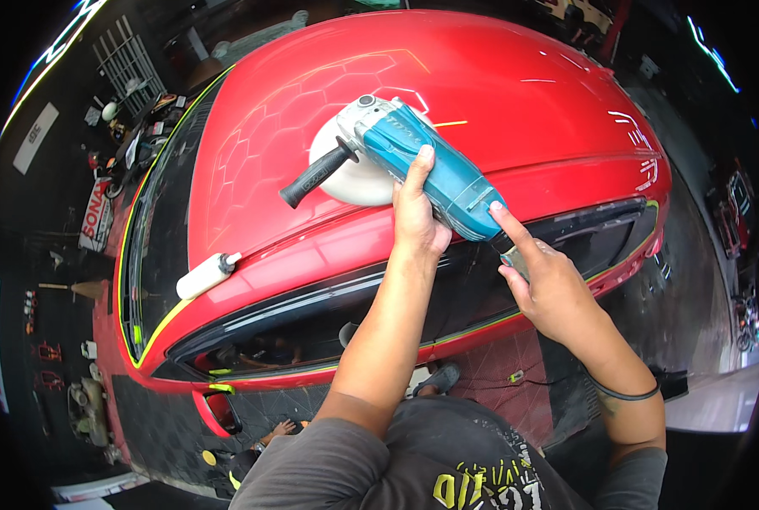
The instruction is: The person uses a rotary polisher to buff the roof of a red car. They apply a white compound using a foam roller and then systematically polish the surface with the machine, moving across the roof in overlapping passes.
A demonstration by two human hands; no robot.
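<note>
Car: one red car (pixel 515 119) is filling most of the view, its glossy roof reflecting hexagonal light shapes.
Tape: yellow-green tape (pixel 167 325) is edging the windshield and side windows; the number of strips is not clear.
Polisher: one teal polisher (pixel 462 183) is being held over the near side of the roof, its head pointing to the upper left.
Hands on the tool: two are showing. The left hand (pixel 415 219) is closing around the middle of the polisher, thumb pressing on top, the other fingers curling mostly out of sight beneath.
Right fingers: the right hand (pixel 558 285) is stretching its index finger onto the polisher's rear, while the thumb is standing apart; the rest are hidden, so how far they are closing, or on what, I cannot tell.
Pad: one round white pad (pixel 354 183) is facing the roof under the polisher's head; whether it is touching the paint I cannot tell.
Bottle: one white bottle (pixel 205 278) is lying on the car near the windshield corner, nozzle pointing right.
Side handle: one black handle (pixel 318 174) is sticking out from the head, ungripped.
Wristband: one dark band (pixel 630 396) is circling the right forearm.
</note>
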